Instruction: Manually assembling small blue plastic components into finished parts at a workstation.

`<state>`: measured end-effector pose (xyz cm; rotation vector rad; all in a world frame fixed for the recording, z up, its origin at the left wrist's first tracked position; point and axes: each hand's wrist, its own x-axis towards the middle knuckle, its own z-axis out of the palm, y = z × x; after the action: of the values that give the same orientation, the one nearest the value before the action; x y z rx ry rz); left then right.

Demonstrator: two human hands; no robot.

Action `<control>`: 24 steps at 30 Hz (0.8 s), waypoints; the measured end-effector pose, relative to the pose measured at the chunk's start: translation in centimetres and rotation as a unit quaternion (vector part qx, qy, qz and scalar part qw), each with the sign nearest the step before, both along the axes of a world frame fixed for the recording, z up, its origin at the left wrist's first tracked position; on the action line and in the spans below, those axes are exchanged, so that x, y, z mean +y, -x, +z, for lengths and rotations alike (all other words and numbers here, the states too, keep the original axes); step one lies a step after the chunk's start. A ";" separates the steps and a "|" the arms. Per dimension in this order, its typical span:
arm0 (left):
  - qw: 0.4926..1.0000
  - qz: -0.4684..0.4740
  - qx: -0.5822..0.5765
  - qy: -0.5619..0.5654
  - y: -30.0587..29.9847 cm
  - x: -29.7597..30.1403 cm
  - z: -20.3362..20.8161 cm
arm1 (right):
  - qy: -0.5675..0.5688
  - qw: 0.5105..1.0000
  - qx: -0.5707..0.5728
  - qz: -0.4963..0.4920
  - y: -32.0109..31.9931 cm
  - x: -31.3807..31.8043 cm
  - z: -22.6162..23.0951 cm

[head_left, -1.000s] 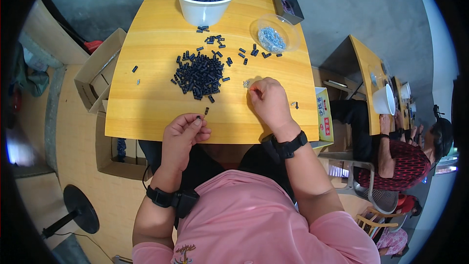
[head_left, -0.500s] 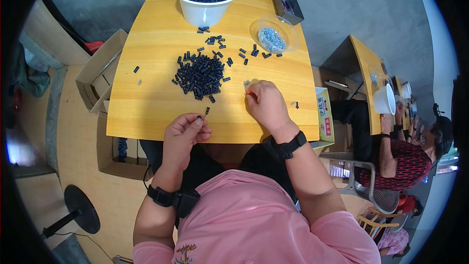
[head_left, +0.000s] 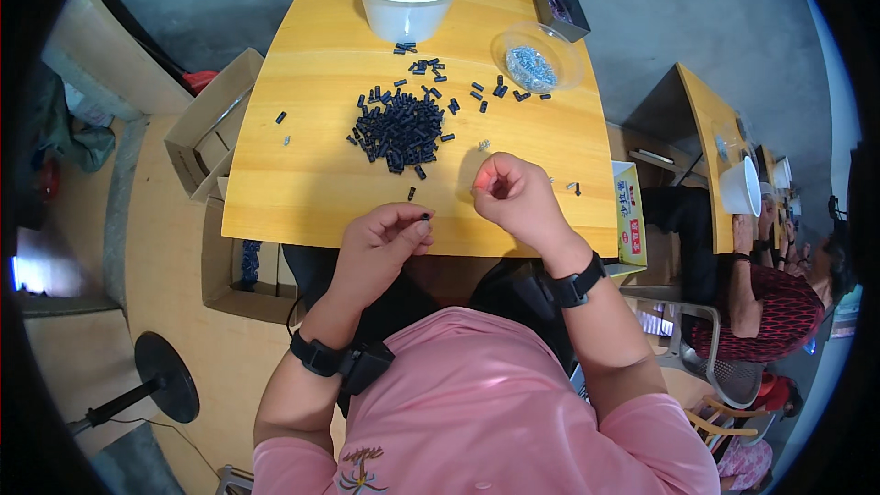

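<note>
Between the thumb and fingertips of my left hand point(head_left: 387, 246) is a small black plastic piece point(head_left: 425, 216), held over the table's near edge. My right hand point(head_left: 521, 200) hovers to its right with thumb and forefinger pinched together. Whatever sits in that pinch is too small to make out. Just beyond those fingers lie a few tiny silver metal pieces point(head_left: 484, 145). A heap of similar black plastic pieces point(head_left: 401, 131) covers the middle of the table, and one single black piece point(head_left: 412, 193) rests near my left fingertips.
The wooden table point(head_left: 302, 179) carries a white bucket point(head_left: 403, 20) full of black pieces at the back. Right of it stand a clear bowl point(head_left: 532, 67) of small silvery parts and a dark tray point(head_left: 576, 26). Cardboard boxes point(head_left: 213, 128) flank the left side. A co-worker point(head_left: 765, 312) sits at the right.
The whole view has shifted a little. My right hand has drawn back slightly from the silver pieces, and my left hand has moved a bit right, still pinching the black piece.
</note>
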<state>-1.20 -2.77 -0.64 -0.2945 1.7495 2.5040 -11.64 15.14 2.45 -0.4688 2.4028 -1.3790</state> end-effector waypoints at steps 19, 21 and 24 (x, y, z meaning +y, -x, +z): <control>0.994 -0.026 0.037 0.095 0.1 0.8 0.6 | 0.142 0.981 -0.096 0.096 -2.6 -0.5 0.9; 0.994 -0.025 0.043 0.094 0.2 0.8 0.3 | 0.141 0.982 -0.071 0.100 -2.7 -0.6 0.7; 0.995 -0.021 0.044 0.086 0.3 0.8 0.2 | 0.183 0.981 -0.046 0.048 -2.8 -1.1 0.4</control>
<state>-1.47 -2.01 -0.46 -0.1574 1.9870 2.3776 -8.85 14.08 2.85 -0.5883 2.0276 -1.7626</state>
